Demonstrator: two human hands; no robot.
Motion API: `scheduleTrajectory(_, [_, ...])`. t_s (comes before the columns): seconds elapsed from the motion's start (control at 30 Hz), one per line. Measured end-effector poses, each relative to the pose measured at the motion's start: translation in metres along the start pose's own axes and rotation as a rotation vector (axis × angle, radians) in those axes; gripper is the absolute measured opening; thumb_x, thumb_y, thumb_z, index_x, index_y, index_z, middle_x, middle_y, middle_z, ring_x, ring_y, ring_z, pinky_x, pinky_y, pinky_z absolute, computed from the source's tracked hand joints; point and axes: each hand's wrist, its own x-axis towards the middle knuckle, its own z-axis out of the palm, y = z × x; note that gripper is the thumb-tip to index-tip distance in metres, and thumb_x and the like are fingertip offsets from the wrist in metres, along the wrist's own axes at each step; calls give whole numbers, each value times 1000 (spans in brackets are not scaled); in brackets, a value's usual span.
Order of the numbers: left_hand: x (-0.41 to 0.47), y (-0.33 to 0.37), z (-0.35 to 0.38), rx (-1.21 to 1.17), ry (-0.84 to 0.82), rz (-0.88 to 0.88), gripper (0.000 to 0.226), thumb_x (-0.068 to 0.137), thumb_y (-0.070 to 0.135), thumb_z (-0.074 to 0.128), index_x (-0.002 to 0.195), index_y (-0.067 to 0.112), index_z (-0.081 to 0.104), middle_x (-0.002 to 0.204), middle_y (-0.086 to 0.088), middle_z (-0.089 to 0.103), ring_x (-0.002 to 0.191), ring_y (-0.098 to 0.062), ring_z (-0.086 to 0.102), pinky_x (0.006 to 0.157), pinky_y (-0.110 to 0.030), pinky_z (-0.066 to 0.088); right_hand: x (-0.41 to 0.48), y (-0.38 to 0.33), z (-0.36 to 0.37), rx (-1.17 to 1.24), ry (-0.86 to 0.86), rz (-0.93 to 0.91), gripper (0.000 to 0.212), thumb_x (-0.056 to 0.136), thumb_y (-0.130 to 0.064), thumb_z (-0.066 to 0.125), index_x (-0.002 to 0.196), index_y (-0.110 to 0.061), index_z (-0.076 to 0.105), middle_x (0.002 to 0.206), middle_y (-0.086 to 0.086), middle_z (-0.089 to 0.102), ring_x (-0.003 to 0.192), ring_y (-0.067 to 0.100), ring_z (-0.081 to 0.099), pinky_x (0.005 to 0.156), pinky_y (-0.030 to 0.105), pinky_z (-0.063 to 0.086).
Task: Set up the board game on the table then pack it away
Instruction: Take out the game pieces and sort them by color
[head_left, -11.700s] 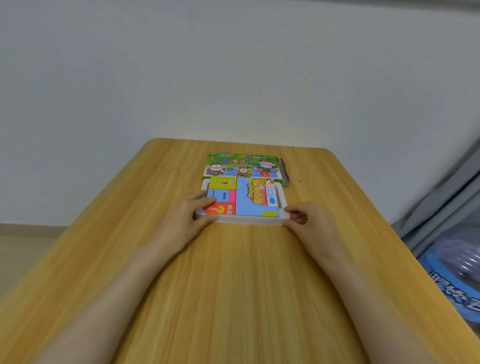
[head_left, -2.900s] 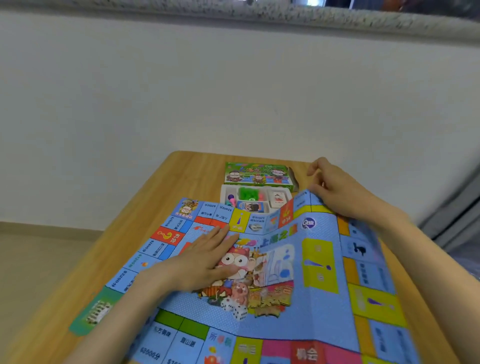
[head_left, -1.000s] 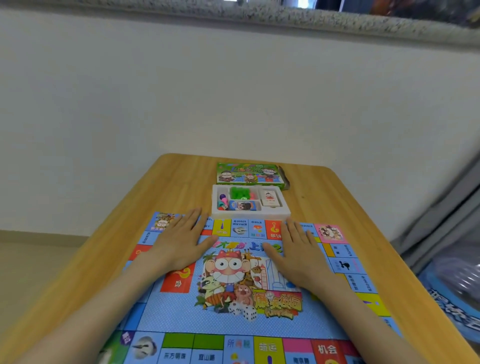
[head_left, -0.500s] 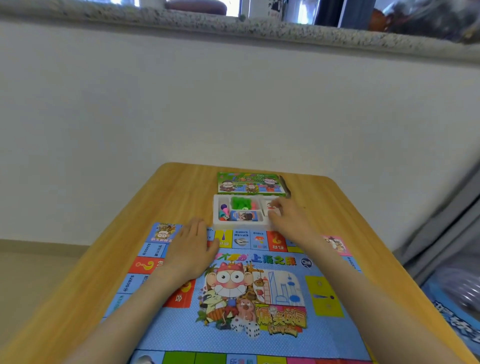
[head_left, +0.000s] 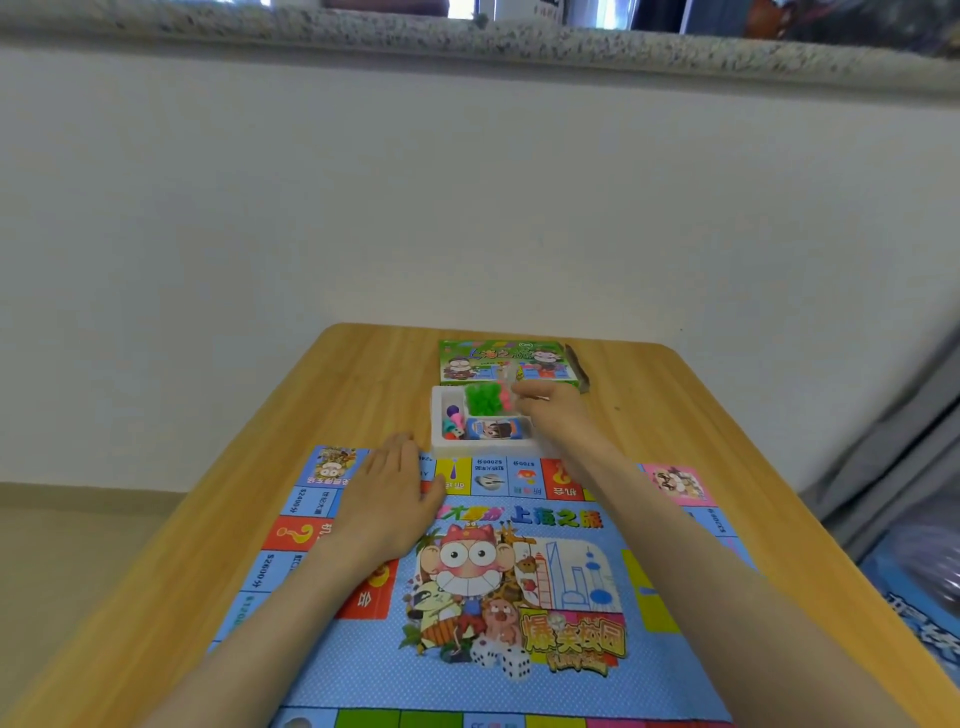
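The blue game board (head_left: 571, 670) lies unfolded flat on the wooden table (head_left: 358, 379). My left hand (head_left: 389, 499) rests flat on the board's far left part, fingers straight. Beyond the board's far edge sits the white tray (head_left: 437, 415), holding green pieces (head_left: 480, 400), small coloured pawns (head_left: 453, 421) and a blue card deck (head_left: 493, 430). My right hand (head_left: 550, 410) is over the tray's right side, its fingers pinching what looks like a small clear bag of pink pieces (head_left: 506, 392). The green box lid (head_left: 483, 358) lies behind the tray.
A white wall with a speckled stone ledge rises right behind the table's far edge. A dark flap (head_left: 579, 369) sticks out beside the lid. On the floor at the right lie a blue printed bag (head_left: 924, 603) and grey fabric.
My right hand left the board, reached into the tray's right side, then shifted toward its middle and closed its fingers on the small bag. My left hand stayed flat on the board.
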Motion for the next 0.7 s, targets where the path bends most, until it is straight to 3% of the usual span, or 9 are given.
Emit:
scheduleTrajectory(0.13, [3, -1, 1, 31, -2, -14, 54, 102, 44, 24, 143, 9, 25, 160, -7, 9, 147, -18, 11, 117, -31, 8, -6, -6, -9, 229, 26, -62, 30, 89, -7, 60, 118, -8, 62, 132, 6, 55, 118, 17, 53, 102, 27, 41])
scheduleTrajectory(0.27, [7, -1, 1, 32, -14, -17, 53, 103, 41, 22, 147, 13, 18, 161, -6, 5, 147, -18, 6, 119, -32, 5, -28, -4, -28, 704, 38, 13, 14, 85, 3, 61, 99, 1, 64, 101, 12, 69, 90, 15, 68, 82, 23, 56])
scheduleTrajectory(0.4, [11, -2, 0, 35, -42, -27, 56, 103, 40, 20, 151, 15, 8, 161, -6, 0, 148, -18, 2, 119, -33, 5, -42, 12, -35, 1030, 50, 303, 7, 86, 11, 55, 86, 5, 60, 70, 14, 71, 62, 19, 71, 62, 25, 59])
scheduleTrajectory(0.47, [13, -2, 0, 49, -52, -27, 58, 103, 41, 19, 152, 15, 2, 161, -6, -2, 148, -18, 0, 119, -33, 3, -48, 21, -32, 1085, -5, 371, 10, 87, 13, 52, 88, 5, 58, 71, 16, 71, 64, 22, 71, 59, 26, 59])
scheduleTrajectory(0.6, [18, -5, -2, 15, -50, -7, 61, 103, 42, 22, 153, 14, -1, 161, -6, -5, 148, -18, -1, 119, -32, 2, -55, 36, -25, 1217, -157, 414, 25, 79, 18, 48, 99, 7, 57, 98, 23, 68, 100, 32, 63, 72, 35, 57])
scheduleTrajectory(0.7, [13, 0, -4, 36, 179, 52, 59, 103, 41, 23, 153, 15, 6, 161, -5, -4, 148, -17, 0, 117, -30, 0, -56, 40, -20, 1153, -272, 377, 39, 72, 13, 53, 110, 4, 59, 106, 18, 67, 107, 28, 61, 77, 33, 57])
